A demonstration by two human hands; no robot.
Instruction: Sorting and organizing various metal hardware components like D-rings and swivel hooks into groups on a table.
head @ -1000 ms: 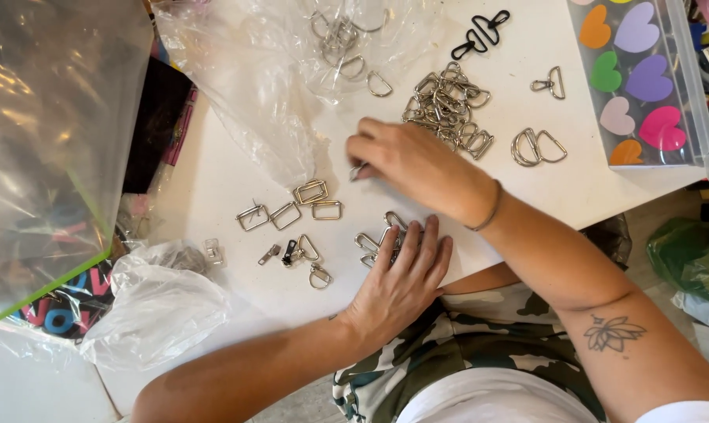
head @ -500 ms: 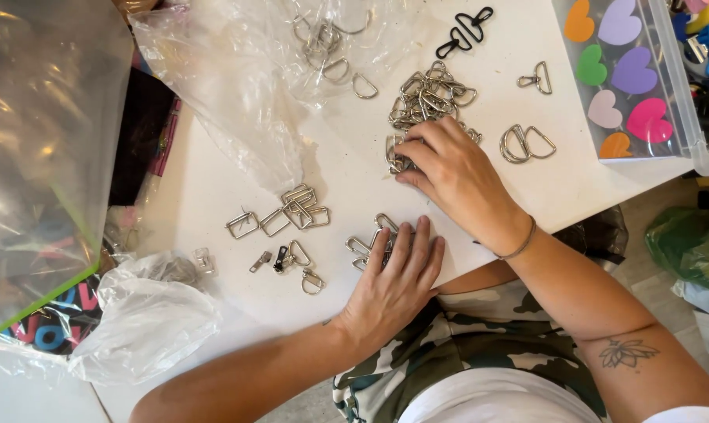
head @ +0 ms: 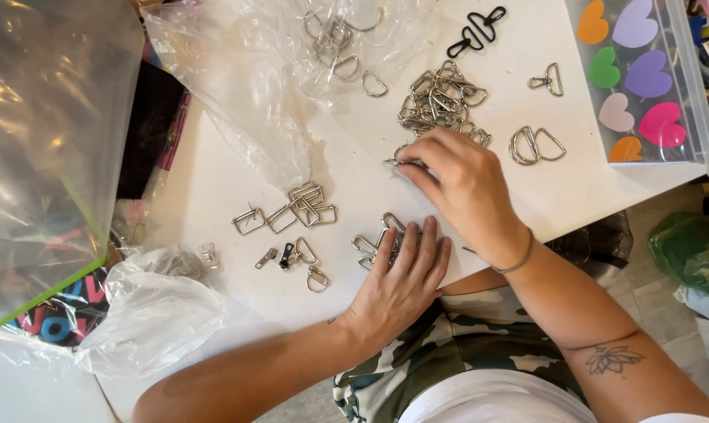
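While the left hand (head: 399,286) lies palm down near the front edge of the white tabletop (head: 213,180), its fingers are stretched out flat and close together, the fingertips resting on a small cluster of silver metal slide buckles (head: 376,238). It grips nothing; it only presses on them. The right hand (head: 462,186) sits just beyond it, toward the middle of the surface, with the fingers curled and the thumb and forefinger pinched on a small silver metal ring (head: 396,160) at the near edge of the big heap of silver metal D-rings and buckles (head: 441,100). How much of that ring is inside the pinch cannot be told, since the knuckles cover it. A thin bangle circles the right wrist.

Left of the hands, a loose group of silver rectangular metal loops (head: 290,211) lies near the middle of the surface, with a few small silver clasps and swivel hooks (head: 293,257) closer to the front edge. Two larger silver D-rings (head: 536,146) lie to the right of the right hand, a single silver swivel clip (head: 548,80) beyond them, and a pair of black metal hooks (head: 477,30) near the far edge. A crumpled clear plastic bag (head: 253,86) holding more silver rings spreads over the far left part of the surface. At the far right corner stands a clear plastic box of coloured heart shapes (head: 640,86).
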